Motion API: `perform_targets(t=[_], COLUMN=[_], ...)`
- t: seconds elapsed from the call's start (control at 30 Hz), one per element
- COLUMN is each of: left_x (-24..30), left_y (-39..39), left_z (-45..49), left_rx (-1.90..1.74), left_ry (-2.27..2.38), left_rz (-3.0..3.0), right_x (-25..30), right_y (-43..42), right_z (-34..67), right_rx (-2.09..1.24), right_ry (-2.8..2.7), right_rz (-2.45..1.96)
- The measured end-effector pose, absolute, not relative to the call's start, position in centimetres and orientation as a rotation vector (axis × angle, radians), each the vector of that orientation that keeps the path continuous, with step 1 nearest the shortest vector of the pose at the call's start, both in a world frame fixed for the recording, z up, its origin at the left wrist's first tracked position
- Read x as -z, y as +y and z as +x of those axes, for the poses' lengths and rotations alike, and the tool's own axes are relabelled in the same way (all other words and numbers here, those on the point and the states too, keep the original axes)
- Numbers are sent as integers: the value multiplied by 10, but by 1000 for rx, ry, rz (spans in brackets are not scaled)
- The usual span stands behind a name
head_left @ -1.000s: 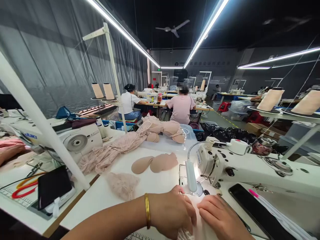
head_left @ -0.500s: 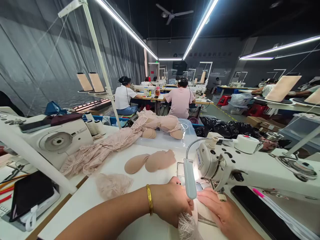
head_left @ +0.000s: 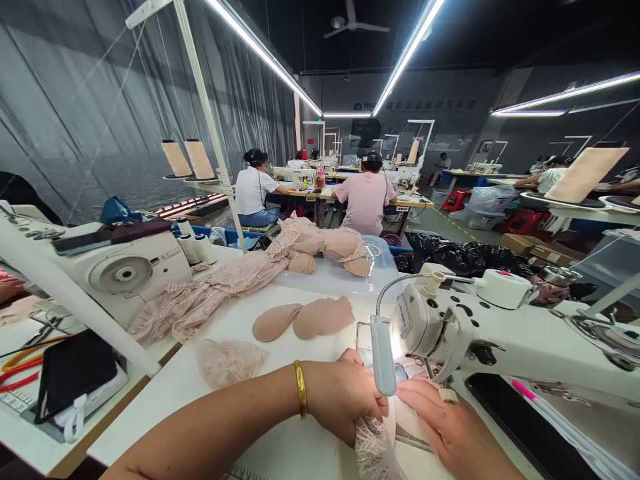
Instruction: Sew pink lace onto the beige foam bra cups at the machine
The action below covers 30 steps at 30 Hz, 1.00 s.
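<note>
My left hand (head_left: 345,400), with a gold bangle at the wrist, is closed on pale pink lace fabric (head_left: 373,447) that hangs below its fingers. To its right, my right hand (head_left: 433,413) lies with fingers stretched over a smooth beige piece (head_left: 406,421) under the head of the sewing machine (head_left: 425,330). A grey lamp (head_left: 383,360) on a bendable neck hides part of the left fingertips and the stitching area. Beige bra-cup pieces (head_left: 323,319) and a loose lace piece (head_left: 233,362) lie on the white table beyond my left arm.
A long bunch of lace fabric (head_left: 220,287) runs up to a clear plastic bin (head_left: 383,257). A black phone (head_left: 520,420) and a pink-tipped pen (head_left: 524,389) lie right of my right hand. Another machine (head_left: 135,270) stands left; people sit sewing ahead.
The whole view has shifted slightly, with the surroundings appearing a little further right. Both hands keep nearly the same place and hold at the machine.
</note>
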State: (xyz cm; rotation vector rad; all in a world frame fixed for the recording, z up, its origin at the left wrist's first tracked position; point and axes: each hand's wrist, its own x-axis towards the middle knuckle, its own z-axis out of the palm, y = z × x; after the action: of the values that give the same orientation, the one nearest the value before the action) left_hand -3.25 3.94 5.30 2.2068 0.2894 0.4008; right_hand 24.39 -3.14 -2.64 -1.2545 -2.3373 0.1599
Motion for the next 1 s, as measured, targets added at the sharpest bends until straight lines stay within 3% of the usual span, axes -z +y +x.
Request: perform_targets(t=[0.43, 0.63, 0.9, 1.0], left_x=[-41, -41, -42, -40], left_y=[55, 57, 55, 55], left_z=[-32, -35, -33, -32], left_rx=[-242, -351, -273, -264], left_ry=[197, 199, 201, 193], left_rz=[2699, 2695, 3002, 3091], right_x=[17, -6, -18, -17], right_y=[-32, -37, -45, -45], right_z=[237, 228, 222, 221], right_rx=[329, 276, -40, 5], right_ry=[-2444, -2532, -2662, -2653], right_rz=[-1061, -905, -786, -798])
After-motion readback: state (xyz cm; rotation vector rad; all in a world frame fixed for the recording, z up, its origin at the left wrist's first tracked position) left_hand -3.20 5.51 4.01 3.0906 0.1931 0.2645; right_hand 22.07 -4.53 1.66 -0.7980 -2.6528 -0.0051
